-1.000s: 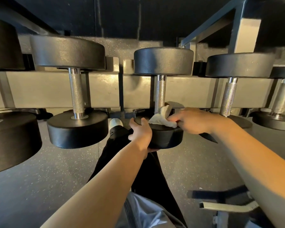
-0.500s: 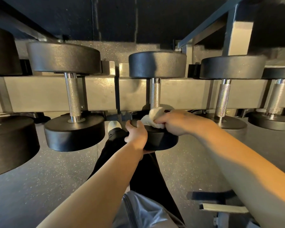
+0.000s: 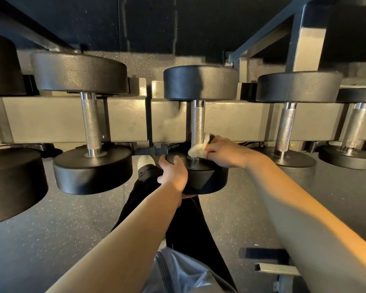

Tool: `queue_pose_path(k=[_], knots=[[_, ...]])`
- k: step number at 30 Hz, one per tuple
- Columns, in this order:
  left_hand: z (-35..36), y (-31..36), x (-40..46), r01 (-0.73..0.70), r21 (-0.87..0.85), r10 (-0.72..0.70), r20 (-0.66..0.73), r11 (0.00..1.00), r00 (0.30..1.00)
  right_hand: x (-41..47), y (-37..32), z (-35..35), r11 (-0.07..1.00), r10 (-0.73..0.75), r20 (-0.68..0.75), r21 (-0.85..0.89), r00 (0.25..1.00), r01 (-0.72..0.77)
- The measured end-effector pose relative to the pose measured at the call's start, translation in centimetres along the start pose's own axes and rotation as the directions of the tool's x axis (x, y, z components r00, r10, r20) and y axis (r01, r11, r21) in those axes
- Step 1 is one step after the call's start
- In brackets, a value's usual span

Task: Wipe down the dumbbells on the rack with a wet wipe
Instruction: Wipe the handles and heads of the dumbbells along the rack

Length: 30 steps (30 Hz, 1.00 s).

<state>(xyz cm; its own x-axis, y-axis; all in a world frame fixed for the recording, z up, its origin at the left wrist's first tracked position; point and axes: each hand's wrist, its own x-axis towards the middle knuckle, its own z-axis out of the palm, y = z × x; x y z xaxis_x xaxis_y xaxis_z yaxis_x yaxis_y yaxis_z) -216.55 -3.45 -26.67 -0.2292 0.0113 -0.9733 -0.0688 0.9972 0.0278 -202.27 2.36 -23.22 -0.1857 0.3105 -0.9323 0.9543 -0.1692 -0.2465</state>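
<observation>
Change: over the last second the wet wipe [image 3: 199, 148] moves from the top face of the near head inward to the foot of the handle [image 3: 198, 123], where chrome meets rubber; the right hand [image 3: 224, 154] travels with it, and the view shifts a little.
Meaning: judged from this, the flat face of the near head is largely covered and the wiping is turning to the handle; the far head and the other dumbbells on the rack [image 3: 51, 121] show no sign of attention yet.
Task's thing: the middle dumbbell [image 3: 201, 83] lies across the rack's rail, near head overhanging toward the person, between a bigger neighbour [image 3: 93, 168] on the left and a similar-sized one [image 3: 292, 163] on the right.
Left hand: the left hand [image 3: 173, 174] clasps the near head's rim, thumb on the top face, fingers curled underneath, steadying it.
Right hand: fingers bunched around the crumpled wipe, pressing it against the handle's base; wrist roughly level, forearm coming in from the right.
</observation>
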Motion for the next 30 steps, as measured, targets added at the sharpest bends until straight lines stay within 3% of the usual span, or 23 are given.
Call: queue_pose_path(k=[3, 6, 9, 11, 13, 15, 16, 17, 19, 22, 24, 26, 27, 30], knots=[[0.0, 0.4, -0.3, 0.034, 0.000, -0.034, -0.004, 0.999, 0.999, -1.5, -0.6, 1.4, 0.971, 0.016, -0.083, 0.238, 0.996, 0.004], [0.0, 0.6, -0.8, 0.071, -0.025, -0.071, 0.006, 0.997, 0.997, -1.7, -1.8, 2.4, 0.933, 0.111, -0.316, 0.360, 0.942, 0.010], [0.0, 0.6, -0.8, 0.074, -0.027, -0.074, 0.012, 0.997, 0.997, -1.4, -2.7, 2.3, 0.692, 0.250, -0.515, 0.688, 0.820, 0.221], [-0.1, 0.6, -0.8, 0.065, -0.017, -0.065, 0.008, 0.998, 0.998, -0.9, -3.0, 1.9, 0.577, 0.275, -0.575, 0.740, 0.771, 0.346], [-0.1, 0.5, -0.7, 0.065, -0.018, -0.065, 0.016, 0.998, 0.998, -0.2, -3.2, 1.4, 0.392, 0.302, -0.555, 0.814, 0.775, 0.429], [-0.1, 0.5, -0.7, 0.058, -0.005, -0.058, 0.009, 0.998, 0.998, 0.4, -3.4, 0.9, 0.200, 0.307, -0.468, 0.883, 0.829, 0.424], [-0.1, 0.5, -0.7, 0.052, 0.006, -0.052, 0.001, 0.999, 0.999, 0.7, -3.6, 0.9, 0.188, 0.297, -0.428, 0.902, 0.853, 0.387], [-0.1, 0.6, -0.6, 0.048, 0.013, -0.048, -0.008, 0.999, 0.999, 0.8, -3.8, 0.9, 0.250, 0.282, -0.403, 0.907, 0.871, 0.339], [-0.1, 0.6, -0.6, 0.045, 0.026, -0.045, -0.016, 0.999, 0.999, 0.9, -3.8, 1.4, 0.468, 0.259, -0.394, 0.850, 0.882, 0.242], [-0.1, 0.7, -0.9, 0.056, 0.016, -0.056, -0.010, 0.998, 0.998, 0.3, -2.8, 1.5, 0.852, 0.185, -0.408, 0.520, 0.894, 0.061], [-0.2, 0.8, -1.1, 0.066, 0.002, -0.066, 0.008, 0.998, 0.998, 0.0, -1.5, 1.9, 0.965, 0.125, -0.377, 0.261, 0.918, -0.024], [-0.2, 0.8, -1.2, 0.080, -0.010, -0.080, 0.018, 0.997, 0.997, -0.5, -1.0, 2.5, 0.970, 0.092, -0.432, 0.242, 0.897, 0.017], [-0.2, 0.8, -1.1, 0.080, -0.008, -0.080, 0.017, 0.997, 0.997, -0.7, -1.2, 2.6, 0.935, 0.108, -0.493, 0.346, 0.863, 0.081], [0.0, 0.5, -0.8, 0.054, 0.020, -0.054, -0.005, 0.998, 0.999, 0.0, -3.1, 1.5, 0.626, 0.249, -0.592, 0.702, 0.766, 0.339]])
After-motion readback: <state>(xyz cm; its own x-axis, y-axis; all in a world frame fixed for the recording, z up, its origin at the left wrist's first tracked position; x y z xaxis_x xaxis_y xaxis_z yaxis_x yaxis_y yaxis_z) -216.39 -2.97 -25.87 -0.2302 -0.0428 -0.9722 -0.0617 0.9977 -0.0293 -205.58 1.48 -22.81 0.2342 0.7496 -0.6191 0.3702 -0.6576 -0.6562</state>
